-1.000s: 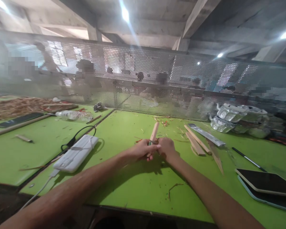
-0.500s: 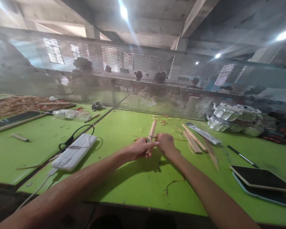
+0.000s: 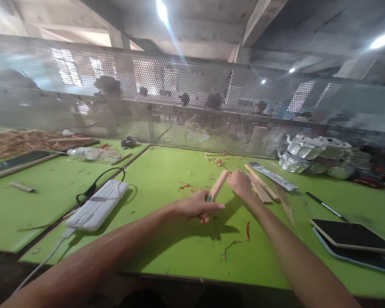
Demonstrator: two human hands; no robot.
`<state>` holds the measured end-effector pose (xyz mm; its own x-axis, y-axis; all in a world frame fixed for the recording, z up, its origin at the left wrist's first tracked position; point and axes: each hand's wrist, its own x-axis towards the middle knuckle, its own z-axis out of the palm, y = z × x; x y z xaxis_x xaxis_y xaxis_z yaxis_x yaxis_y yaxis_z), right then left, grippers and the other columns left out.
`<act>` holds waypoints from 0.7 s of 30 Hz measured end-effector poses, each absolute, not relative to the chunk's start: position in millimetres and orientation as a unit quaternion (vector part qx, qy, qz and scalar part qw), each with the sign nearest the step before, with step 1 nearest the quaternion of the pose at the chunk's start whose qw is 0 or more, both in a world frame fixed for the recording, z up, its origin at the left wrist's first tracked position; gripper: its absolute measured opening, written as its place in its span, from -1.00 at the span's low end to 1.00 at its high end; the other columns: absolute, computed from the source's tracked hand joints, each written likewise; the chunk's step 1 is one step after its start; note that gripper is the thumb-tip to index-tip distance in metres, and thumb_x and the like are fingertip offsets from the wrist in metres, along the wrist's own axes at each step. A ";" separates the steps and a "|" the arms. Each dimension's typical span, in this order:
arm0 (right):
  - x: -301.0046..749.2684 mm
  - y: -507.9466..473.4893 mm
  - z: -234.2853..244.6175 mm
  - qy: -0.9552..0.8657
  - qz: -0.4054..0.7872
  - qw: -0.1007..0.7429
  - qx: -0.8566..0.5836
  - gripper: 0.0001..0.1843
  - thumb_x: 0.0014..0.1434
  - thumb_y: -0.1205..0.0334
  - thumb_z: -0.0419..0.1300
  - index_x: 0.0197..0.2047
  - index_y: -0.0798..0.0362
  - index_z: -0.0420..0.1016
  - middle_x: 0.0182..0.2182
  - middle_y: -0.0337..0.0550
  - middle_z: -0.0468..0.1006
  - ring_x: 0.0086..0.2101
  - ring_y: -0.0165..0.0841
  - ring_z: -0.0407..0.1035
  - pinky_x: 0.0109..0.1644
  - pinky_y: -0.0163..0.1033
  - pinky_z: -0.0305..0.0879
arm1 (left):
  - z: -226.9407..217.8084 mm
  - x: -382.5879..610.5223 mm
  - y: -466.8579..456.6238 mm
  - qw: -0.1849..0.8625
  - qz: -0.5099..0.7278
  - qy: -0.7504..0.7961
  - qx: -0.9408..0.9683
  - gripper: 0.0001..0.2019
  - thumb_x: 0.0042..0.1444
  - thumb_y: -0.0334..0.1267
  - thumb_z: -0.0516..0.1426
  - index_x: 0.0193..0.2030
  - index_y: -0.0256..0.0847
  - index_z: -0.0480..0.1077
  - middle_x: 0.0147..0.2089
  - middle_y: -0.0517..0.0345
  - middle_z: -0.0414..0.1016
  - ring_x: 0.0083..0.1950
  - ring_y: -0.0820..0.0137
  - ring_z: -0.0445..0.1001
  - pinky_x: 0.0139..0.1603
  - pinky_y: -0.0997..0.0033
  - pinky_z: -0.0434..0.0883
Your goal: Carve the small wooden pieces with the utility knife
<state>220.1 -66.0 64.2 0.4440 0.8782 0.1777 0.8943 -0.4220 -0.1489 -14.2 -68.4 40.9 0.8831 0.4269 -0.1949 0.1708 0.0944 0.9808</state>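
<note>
My left hand is wrapped round the near end of a pale wooden stick, which slants up and to the right. A small green mark shows on the stick beside the fingers. My right hand is closed in a fist at the stick's far end. From it a thin dark tool, blade-like, pokes out toward the stick's tip; its handle is hidden in the fist. Curly red shavings and a thin brown sliver lie on the green table below the hands.
To the right lie wooden strips, a packaged metal strip, a pen and two tablet-like devices. A white power bank with cables, a plastic bottle and a shavings heap are left. A perforated screen stands behind.
My right hand has moved forward and right, to the stick's far end. The stick now leans more to the right. A red shaving has come into view near my right forearm.
</note>
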 end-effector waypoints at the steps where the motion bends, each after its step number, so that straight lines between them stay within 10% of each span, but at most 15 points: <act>1: 219.9 -66.0 65.5 -0.524 -0.032 0.109 -0.844 -0.65 0.40 0.37 0.13 -0.29 0.26 0.72 -0.47 0.13 0.63 -0.42 -0.22 0.53 -0.33 -0.25 0.34 | 40.2 -15.0 -64.6 0.708 0.103 0.232 0.659 -0.57 0.18 -0.06 0.43 -0.06 -0.25 0.37 -0.46 0.28 0.44 -0.53 0.48 0.43 -0.53 0.44 0.41; 21: 145.4 -94.8 67.5 -0.686 -0.085 -0.016 -0.722 -0.55 0.51 0.24 0.03 0.00 0.11 0.81 -0.28 0.11 0.77 -0.29 -0.16 0.66 -0.33 -0.27 0.36 | 39.3 -18.2 -48.2 0.723 0.224 0.240 0.608 -0.75 0.32 -0.15 0.33 -0.12 -0.27 0.43 -0.45 0.33 0.40 -0.52 0.58 0.37 -0.52 0.52 0.34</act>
<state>145.4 -94.8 67.5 0.0433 0.9939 0.1016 0.9886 -0.0573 0.1392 -18.2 -48.2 39.3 0.7844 0.6158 -0.0744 -0.0328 0.1610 0.9864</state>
